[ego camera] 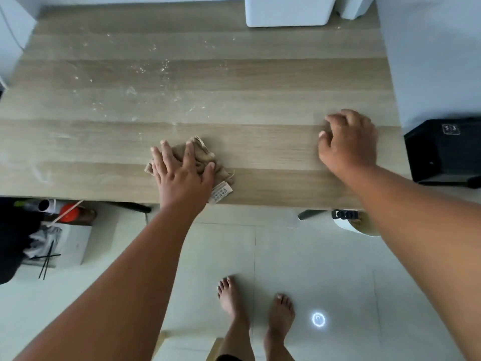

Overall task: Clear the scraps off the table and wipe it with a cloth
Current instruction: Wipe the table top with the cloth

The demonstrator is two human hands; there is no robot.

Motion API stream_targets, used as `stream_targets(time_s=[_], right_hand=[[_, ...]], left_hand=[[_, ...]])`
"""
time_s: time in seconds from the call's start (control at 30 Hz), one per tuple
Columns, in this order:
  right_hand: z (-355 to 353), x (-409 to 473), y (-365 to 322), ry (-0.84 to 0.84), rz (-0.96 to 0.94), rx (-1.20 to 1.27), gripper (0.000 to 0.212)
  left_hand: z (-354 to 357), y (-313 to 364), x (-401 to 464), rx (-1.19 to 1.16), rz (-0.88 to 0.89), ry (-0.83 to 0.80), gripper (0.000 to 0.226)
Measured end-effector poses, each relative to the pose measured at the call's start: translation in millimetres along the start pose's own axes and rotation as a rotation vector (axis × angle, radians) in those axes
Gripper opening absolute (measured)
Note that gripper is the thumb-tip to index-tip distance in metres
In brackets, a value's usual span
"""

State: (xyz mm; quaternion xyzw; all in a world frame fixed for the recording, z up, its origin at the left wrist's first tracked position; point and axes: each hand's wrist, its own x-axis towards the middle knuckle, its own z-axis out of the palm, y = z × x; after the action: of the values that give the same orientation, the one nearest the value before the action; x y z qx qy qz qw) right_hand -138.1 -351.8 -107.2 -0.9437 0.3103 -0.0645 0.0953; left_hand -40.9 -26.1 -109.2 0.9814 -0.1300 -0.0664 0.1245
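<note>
- Crumpled beige fabric cloth (pixel 201 162), six o'clock on the pale wooden table (pixel 260 152): soft, light; best pressed flat.
- My left hand (pixel 182 175) presses it, fingers spread.
- My right hand (pixel 348 142), three o'clock: loosely curled, empty.
- White crumb scraps (pixel 145 69), eleven o'clock: loose, light.

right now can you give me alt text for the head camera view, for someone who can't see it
Seen from above, a person's left hand presses flat on a crumpled tan cloth near the front edge of a wooden table. The right hand rests on the table with fingers loosely curled, holding nothing. Pale crumbs dot the far left of the tabletop.
</note>
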Motion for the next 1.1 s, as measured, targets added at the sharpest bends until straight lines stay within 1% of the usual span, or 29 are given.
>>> stream_targets(time_s=[0.03, 0.1, 0.17, 0.2, 0.3, 0.37, 0.43, 0.57, 0.67, 0.77, 0.87, 0.9, 0.93, 0.97, 1.0, 1.1], right_hand=[[4, 4, -13, 0.006, -0.019, 0.000, 0.042], [12, 13, -37, -0.005, -0.029, -0.003, 0.043], [21, 29, -56, -0.028, -0.013, -0.008, 0.047], [26, 38, -62, -0.043, -0.001, -0.018, 0.050], [35, 62, -68, -0.092, 0.050, -0.049, 0.059], [40, 70, -69, -0.098, 0.075, -0.067, 0.063], [42, 68, -69, -0.090, 0.084, -0.066, 0.065], [38, 65, -70, -0.092, 0.092, -0.058, 0.063], [37, 64, -71, -0.115, 0.095, -0.078, 0.065], [38, 65, -71, -0.123, 0.096, -0.099, 0.068], [40, 67, -71, -0.124, 0.094, -0.122, 0.068], [40, 67, -71, -0.127, 0.095, -0.127, 0.068], [40, 66, -72, -0.127, 0.096, -0.126, 0.068], [40, 67, -72, -0.129, 0.099, -0.123, 0.068], [40, 67, -72, -0.136, 0.103, -0.122, 0.069], [38, 67, -73, -0.168, 0.111, -0.146, 0.070]], left_hand=[[0, -1, 5, 0.021, -0.039, -0.018, 0.082], [4, 11, 12, 0.073, -0.055, -0.028, 0.093], [11, 34, 18, 0.084, -0.012, -0.011, 0.100], [16, 47, 19, 0.076, 0.041, -0.008, 0.099], [29, 89, 11, 0.068, 0.297, 0.000, 0.088], [36, 103, 2, 0.072, 0.448, -0.004, 0.080], [36, 98, -1, 0.064, 0.526, 0.000, 0.072], [26, 57, 2, 0.064, 0.635, 0.011, 0.060], [16, 15, 16, 0.073, 0.586, 0.010, 0.058], [3, -15, 46, 0.038, 0.395, 0.043, 0.060], [0, -2, 86, 0.010, 0.124, 0.046, 0.062], [2, 11, 98, 0.001, 0.065, 0.035, 0.063], [4, 24, 108, 0.001, 0.048, 0.022, 0.065], [7, 38, 117, 0.010, 0.072, -0.001, 0.067], [10, 50, 122, 0.030, 0.133, -0.030, 0.068], [17, 75, 115, 0.099, 0.412, -0.064, 0.065]])
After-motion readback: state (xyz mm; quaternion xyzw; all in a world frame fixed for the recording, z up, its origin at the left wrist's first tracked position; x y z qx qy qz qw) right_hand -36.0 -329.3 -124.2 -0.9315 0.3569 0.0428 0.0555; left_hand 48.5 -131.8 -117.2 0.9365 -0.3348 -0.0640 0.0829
